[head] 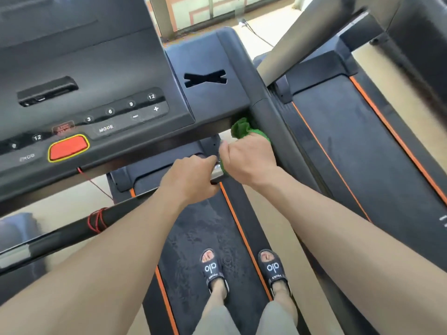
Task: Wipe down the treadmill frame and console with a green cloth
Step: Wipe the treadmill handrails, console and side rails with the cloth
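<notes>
Green cloth [242, 129] bunched, right hand [249, 160] gripping

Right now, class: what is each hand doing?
Left hand: closed round the silver handlebar end.
Right hand: holding the green cloth.

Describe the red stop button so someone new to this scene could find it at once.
Start at the treadmill console filling the upper left. Along its near edge, left of the MODE label, sits the red button. It alone is bright red with a yellow rim; the other keys are dark with white markings.
</notes>
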Demonstrator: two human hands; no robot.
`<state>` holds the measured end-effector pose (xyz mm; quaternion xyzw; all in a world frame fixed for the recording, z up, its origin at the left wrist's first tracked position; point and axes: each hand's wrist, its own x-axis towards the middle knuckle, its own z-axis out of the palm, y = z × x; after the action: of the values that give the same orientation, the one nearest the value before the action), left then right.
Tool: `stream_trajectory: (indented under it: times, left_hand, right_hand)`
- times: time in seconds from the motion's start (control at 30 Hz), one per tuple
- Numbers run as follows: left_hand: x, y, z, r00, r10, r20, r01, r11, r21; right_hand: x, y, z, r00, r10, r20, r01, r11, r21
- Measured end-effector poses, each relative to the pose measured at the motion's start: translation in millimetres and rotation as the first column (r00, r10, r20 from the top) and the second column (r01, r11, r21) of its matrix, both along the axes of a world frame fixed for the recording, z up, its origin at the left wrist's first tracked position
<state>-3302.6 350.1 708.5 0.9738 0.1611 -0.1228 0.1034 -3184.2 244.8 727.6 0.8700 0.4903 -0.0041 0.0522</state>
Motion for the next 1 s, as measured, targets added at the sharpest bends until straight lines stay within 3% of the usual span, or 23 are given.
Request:
stream_trajectory:
  times: [0.07, 0.17, 0.23, 0.27, 0.3, 0.37, 0.47, 0.6, 0.67, 0.73, 0.8, 0.9, 0.97, 1.0]
  left_hand:
    - [0, 1, 0, 1.0, -0.01, 0.006, 0.01, 1.0, 0.006]
    - [-1, 1, -2, 1.0, -0.003, 0.007, 0.003, 1.0, -0.003]
    - [-1, 2, -3, 1.0, 0.005, 0.024, -0.004, 1.0, -0.013]
    - [-1, 2, -4, 0.999, 0.006, 0.039, -0.006, 1.0, -0.016]
    - [-2, 1, -5, 0.999, 0.004, 0.052, -0.003, 1.0, -0.017]
    - [-2, 1, -6, 0.998, -0.007, 0.066, 0.008, 1.0, -0.022]
    - [-2, 1, -4, 0.997, -0.011, 0.079, 0.013, 1.0, -0.021]
    - [-1, 1, -5, 0.996, -0.005, 0.094, 0.008, 1.0, -0.029]
    - [-2, 1, -6, 0.998, -0.015, 0.068, 0.016, 1.0, -0.017]
    - [-2, 1, -7, 0.999, -0.015, 0.045, 0.015, 1.0, -0.007]
    - [-3, 2, -6, 1.0, 0.003, 0.023, -0.003, 1.0, -0.003]
    - [-1, 1, -5, 1.0, -0.007, 0.018, 0.007, 1.0, -0.001]
    - [-3, 1, -4, 1.0, -0.001, 0.008, 0.001, 1.0, 0.005]
    - [-3, 0, -3, 1.0, 0.001, 0.003, -0.001, 1.0, 0.009]
  right_hand:
    - [6, 12, 14, 0.985, 0.1, -0.142, -0.131, 0.964, -0.231]
    - [11, 20, 18, 0.979, 0.066, -0.191, -0.125, 0.939, -0.319]
    - [-4, 15, 3, 0.998, 0.04, -0.056, -0.051, 0.979, -0.197]
    - [-13, 6, -6, 0.999, -0.028, -0.039, 0.027, 0.999, -0.038]
    - [-23, -5, -18, 0.995, -0.086, -0.05, 0.094, 0.98, 0.174]
    - [-41, -24, -35, 0.97, -0.177, -0.164, 0.228, 0.893, 0.388]
    - [-55, -39, -46, 0.97, -0.169, -0.173, 0.231, 0.86, 0.454]
    - [-32, -26, -44, 0.988, -0.15, -0.028, 0.146, 0.879, 0.454]
    - [-14, -15, -34, 0.995, -0.097, 0.019, 0.08, 0.905, 0.418]
    - [-2, -5, -15, 0.999, -0.018, 0.036, 0.011, 0.981, 0.191]
    - [8, 10, 5, 0.983, 0.15, -0.103, -0.164, 0.976, -0.146]
    - [23, 31, 17, 0.953, 0.059, -0.297, -0.179, 0.9, -0.397]
    - [23, 35, 10, 0.955, 0.006, -0.296, -0.125, 0.915, -0.385]
    - [16, 28, 3, 0.971, 0.059, -0.233, -0.127, 0.948, -0.292]
